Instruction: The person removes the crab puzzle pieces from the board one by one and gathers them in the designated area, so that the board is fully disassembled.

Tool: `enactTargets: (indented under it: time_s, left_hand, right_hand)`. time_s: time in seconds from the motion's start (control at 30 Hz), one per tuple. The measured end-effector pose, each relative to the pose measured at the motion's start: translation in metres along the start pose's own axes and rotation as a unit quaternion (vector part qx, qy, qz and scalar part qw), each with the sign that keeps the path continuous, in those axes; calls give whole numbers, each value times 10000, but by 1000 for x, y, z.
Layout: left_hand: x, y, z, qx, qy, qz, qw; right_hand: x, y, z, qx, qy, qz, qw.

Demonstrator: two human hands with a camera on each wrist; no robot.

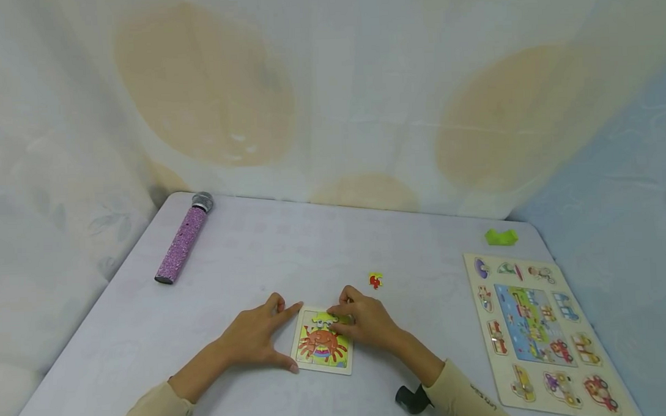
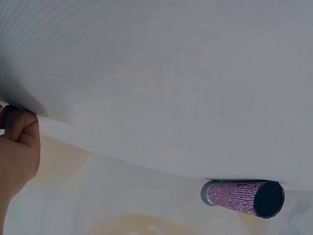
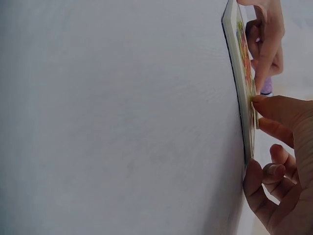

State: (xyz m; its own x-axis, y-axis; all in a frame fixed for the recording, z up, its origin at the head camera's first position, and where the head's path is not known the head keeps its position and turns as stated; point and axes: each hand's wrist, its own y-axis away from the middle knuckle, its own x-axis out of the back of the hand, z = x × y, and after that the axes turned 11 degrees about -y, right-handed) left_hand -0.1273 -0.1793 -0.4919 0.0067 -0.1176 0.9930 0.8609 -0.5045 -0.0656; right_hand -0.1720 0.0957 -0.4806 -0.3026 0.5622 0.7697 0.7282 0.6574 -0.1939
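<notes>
A small square crab jigsaw puzzle in a pale frame lies on the table, between the two hands. My left hand rests along its left side, thumb and index finger spread straight to the two left corners. At the upper right of the picture, my right hand pinches a thin puzzle piece between thumb and finger, close over the board. The fingers mostly cover that piece. Beyond the right hand lies a loose red and yellow puzzle piece.
A purple glittery microphone lies at the back left of the table. To the right is a large wooden peg puzzle board, with a bright green object behind it. A black object sits beside the right sleeve.
</notes>
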Motion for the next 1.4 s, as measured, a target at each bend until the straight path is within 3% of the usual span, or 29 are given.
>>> enactTargets:
  time_s: [0.3, 0.57, 1.03, 1.2, 1.4]
  left_hand:
    - [-2, -1, -1, 22, -14, -44, 10000]
    - [-3, -1, -2, -6, -32, -22, 10000]
    - [-4, 0, -2, 49, 16, -49, 10000]
    - [-3, 0, -2, 46, 52, -58, 10000]
    - [-3, -1, -2, 13, -17, -64, 10000]
  right_hand:
    - [19, 6, 4, -98, -75, 104, 9999]
    - [42, 17, 26, -175, -25, 486, 9987]
    - [91, 34, 81, -1039, 17, 805, 9913]
    - [98, 37, 95, -1284, 59, 745, 9889]
    - [100, 37, 101, -1307, 88, 748, 9886]
